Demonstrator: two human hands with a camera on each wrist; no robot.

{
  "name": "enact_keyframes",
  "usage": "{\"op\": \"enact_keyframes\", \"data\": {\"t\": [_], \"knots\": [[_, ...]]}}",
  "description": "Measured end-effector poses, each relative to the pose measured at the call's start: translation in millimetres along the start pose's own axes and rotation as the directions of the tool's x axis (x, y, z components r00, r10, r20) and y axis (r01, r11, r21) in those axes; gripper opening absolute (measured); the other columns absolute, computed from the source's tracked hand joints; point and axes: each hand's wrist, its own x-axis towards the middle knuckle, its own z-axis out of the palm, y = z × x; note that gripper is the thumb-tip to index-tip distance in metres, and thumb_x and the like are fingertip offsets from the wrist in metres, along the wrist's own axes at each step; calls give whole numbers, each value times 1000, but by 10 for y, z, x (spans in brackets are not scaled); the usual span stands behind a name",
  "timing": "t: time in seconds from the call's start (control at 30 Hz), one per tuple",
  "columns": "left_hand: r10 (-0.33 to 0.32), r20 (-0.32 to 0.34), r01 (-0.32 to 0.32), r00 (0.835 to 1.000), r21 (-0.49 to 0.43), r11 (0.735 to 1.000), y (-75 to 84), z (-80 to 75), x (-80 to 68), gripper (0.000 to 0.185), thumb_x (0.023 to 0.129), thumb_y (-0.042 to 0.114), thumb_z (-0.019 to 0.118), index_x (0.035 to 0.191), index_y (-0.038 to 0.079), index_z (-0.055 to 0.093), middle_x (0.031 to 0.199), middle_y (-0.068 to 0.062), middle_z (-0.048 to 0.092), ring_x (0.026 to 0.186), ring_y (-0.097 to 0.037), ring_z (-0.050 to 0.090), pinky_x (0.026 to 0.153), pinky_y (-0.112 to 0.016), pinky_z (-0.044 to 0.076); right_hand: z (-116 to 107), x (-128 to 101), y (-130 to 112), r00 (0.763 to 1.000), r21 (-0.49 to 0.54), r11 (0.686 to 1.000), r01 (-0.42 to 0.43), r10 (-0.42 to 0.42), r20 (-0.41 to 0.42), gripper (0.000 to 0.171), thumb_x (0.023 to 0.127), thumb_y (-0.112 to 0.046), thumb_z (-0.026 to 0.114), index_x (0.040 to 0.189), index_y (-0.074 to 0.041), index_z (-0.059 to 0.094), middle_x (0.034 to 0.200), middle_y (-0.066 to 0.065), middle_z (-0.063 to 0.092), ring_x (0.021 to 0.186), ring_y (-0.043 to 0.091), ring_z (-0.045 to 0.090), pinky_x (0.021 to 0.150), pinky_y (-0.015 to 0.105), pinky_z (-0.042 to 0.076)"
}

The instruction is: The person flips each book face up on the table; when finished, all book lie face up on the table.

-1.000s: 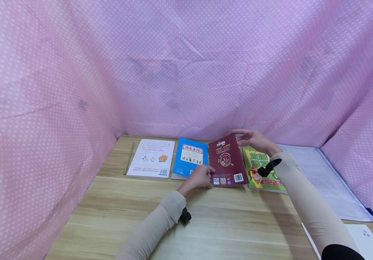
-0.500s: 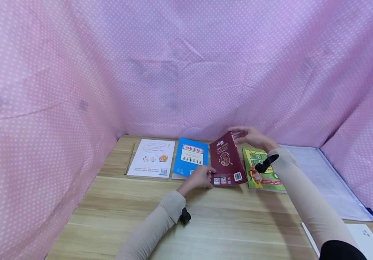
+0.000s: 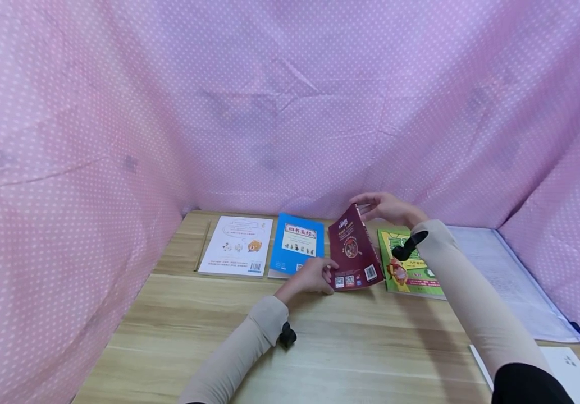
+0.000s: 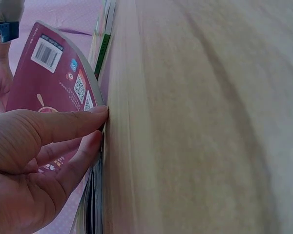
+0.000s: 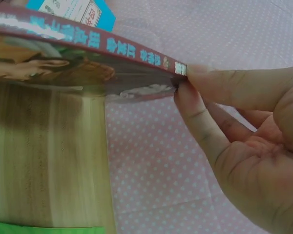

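A maroon paperback book (image 3: 352, 247) is tilted, its right side raised from the table and its back cover with barcode facing up. My right hand (image 3: 389, 209) pinches the far right corner at the spine. In the right wrist view, thumb and finger meet on the book's spine (image 5: 107, 41). At the near left corner my left hand (image 3: 314, 275) holds the book between thumb and fingers, low by the tabletop. A blue book (image 3: 296, 241) lies just left of it, and a green book (image 3: 411, 269) lies to the right, partly behind my right sleeve.
Farther left is a white book (image 3: 236, 247), with a thin stick (image 3: 201, 247) beside it. A translucent zip pouch (image 3: 502, 280) lies at the right, a white item (image 3: 567, 365) nearer me. A pink dotted cloth (image 3: 290, 112) hangs behind the wooden table (image 3: 320, 348).
My right hand has moved left and slightly up, tilting the maroon book more steeply. The left hand has barely moved, still at the near left corner.
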Motion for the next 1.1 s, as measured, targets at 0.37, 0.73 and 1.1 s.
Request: {"op": "enact_keyframes", "data": {"t": [0.37, 0.73, 1.1], "knots": [[-6, 1, 6, 1000, -7, 1000, 1, 24, 25, 63, 74, -2, 88, 132, 7, 64, 93, -2, 62, 80, -11, 59, 68, -21, 54, 21, 68, -136, 1000, -14, 1000, -24, 25, 18, 65, 90, 1, 68, 150, -1, 44, 146, 23, 54, 133, 39, 54, 118, 60, 34], [20, -8, -20, 1000, -2, 1000, 16, 26, 16, 68, 71, 10, 93, 132, 8, 62, 98, -2, 65, 84, -10, 60, 76, -21, 53, 27, 109, -204, 998, -45, 997, -63, 63, 7, 63, 91, -4, 70, 149, -1, 45, 147, 22, 53, 133, 38, 53, 117, 59, 35], [41, -34, -42, 999, -13, 999, 16, 81, 24, 75, 69, 17, 96, 133, 3, 59, 105, -6, 70, 88, -10, 63, 78, -22, 54, 70, 157, -219, 996, -46, 995, -84, 82, -38, 60, 93, -11, 72, 147, -3, 49, 144, 17, 54, 134, 35, 51, 119, 58, 34]]}}
